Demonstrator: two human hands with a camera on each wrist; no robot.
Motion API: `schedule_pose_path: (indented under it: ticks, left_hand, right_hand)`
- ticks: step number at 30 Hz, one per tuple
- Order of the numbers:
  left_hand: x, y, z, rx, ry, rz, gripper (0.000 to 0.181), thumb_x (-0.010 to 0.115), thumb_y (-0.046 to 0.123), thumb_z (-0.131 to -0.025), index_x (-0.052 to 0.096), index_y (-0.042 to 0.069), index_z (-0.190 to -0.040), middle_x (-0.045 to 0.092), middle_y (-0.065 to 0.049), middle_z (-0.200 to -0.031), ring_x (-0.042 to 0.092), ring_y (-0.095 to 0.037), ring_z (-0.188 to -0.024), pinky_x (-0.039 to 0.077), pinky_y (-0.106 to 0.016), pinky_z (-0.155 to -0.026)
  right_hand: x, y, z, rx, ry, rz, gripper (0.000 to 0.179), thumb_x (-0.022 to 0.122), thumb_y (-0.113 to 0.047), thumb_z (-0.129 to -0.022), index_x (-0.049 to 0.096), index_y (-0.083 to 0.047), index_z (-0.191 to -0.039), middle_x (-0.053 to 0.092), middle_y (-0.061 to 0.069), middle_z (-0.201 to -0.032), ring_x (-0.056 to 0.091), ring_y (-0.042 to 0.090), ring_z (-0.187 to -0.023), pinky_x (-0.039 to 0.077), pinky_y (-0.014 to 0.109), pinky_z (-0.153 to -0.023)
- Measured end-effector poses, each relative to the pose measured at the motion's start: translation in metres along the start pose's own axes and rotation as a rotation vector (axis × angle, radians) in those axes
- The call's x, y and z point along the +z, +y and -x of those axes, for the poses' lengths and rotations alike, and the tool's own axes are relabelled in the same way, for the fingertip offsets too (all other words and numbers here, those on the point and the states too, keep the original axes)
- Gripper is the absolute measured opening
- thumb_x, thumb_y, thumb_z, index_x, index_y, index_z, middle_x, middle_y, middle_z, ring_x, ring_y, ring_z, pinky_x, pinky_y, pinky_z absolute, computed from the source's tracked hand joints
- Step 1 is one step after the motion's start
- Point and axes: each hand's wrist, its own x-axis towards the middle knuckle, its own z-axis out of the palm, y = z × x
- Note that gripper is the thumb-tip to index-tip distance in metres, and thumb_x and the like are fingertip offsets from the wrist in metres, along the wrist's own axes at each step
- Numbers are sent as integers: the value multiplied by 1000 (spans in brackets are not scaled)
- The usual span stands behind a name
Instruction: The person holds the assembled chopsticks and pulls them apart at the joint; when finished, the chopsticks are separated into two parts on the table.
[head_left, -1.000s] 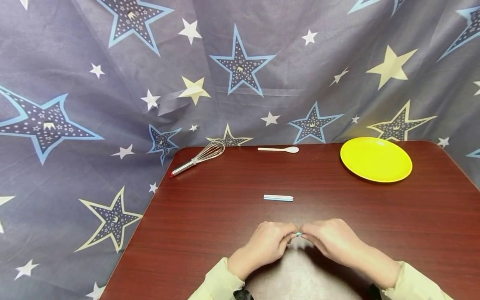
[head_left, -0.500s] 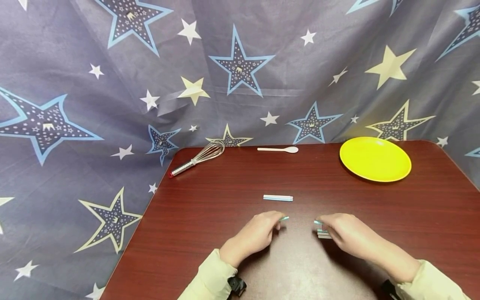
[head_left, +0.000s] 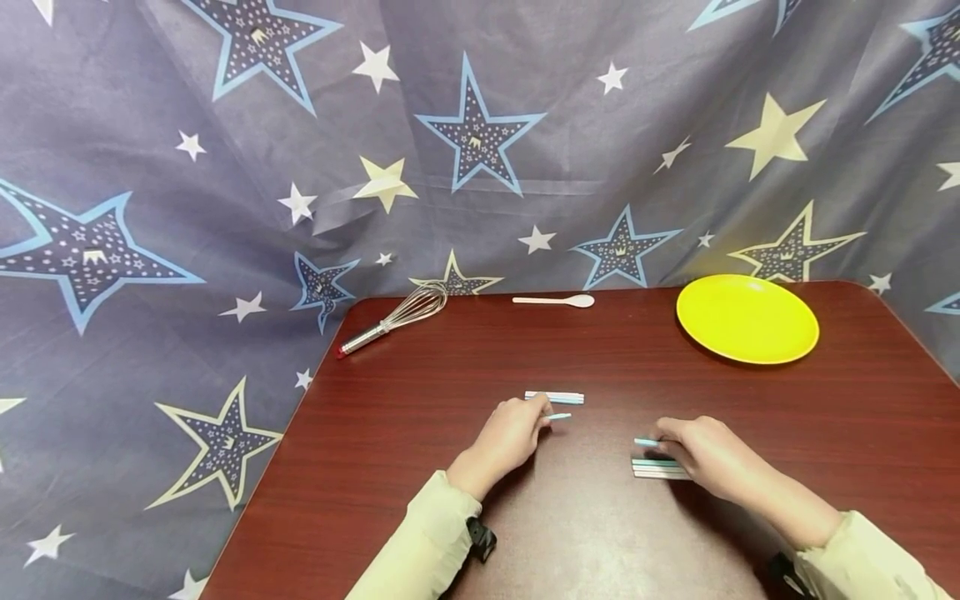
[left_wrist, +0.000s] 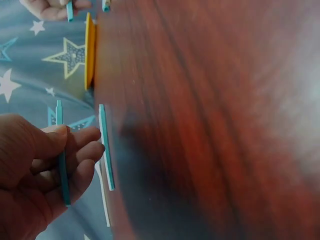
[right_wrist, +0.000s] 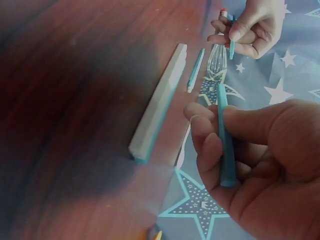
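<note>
My left hand (head_left: pixel 506 442) pinches a short blue stick (left_wrist: pixel 63 172) between thumb and fingers, just in front of a small row of blue and white sticks (head_left: pixel 566 397) on the table. In the left wrist view that stick has a narrower stepped tip. My right hand (head_left: pixel 712 457) grips another short blue stick (right_wrist: pixel 227 155), held slightly above a second row of white and blue sticks (head_left: pixel 652 469). Both held sticks are apart from each other. My right fingers cover part of the stick in the head view.
Along the back of the brown table (head_left: pixel 420 467) lie a whisk (head_left: pixel 393 321) at left, a white spoon (head_left: pixel 577 301) in the middle and a yellow plate (head_left: pixel 746 321) at right. A star-patterned cloth (head_left: pixel 480 208) hangs behind the table.
My hands were together at one blue piece; they have since parted, each with a stick. The left hand moved away and leftward to the far row; the right moved rightward, uncovering the near row.
</note>
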Motion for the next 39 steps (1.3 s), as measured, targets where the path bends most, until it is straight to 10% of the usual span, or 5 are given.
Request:
schedule_pose_path:
  ticks: [14,39]
  left_hand:
    - [12,-4,-32,25,42,-255,10,79,27,-79,70,23,-77,60,10,-78,53,-14,-77,45,-27,-65]
    - [23,-2,-51,37,-20,-435,13,78,32,-79,67,25,-75,62,10,-76,50,-15,-73,35,-27,-60]
  right_hand:
    - [13,11,-6,-31,5,61,20,81,-6,-73,65,-19,-74,56,-14,-74,56,6,-67,48,32,-61]
    - [15,16,-8,51,-98,71,24,80,-6,-73,64,-23,-72,59,-17,-72,52,3,-65,45,31,-59]
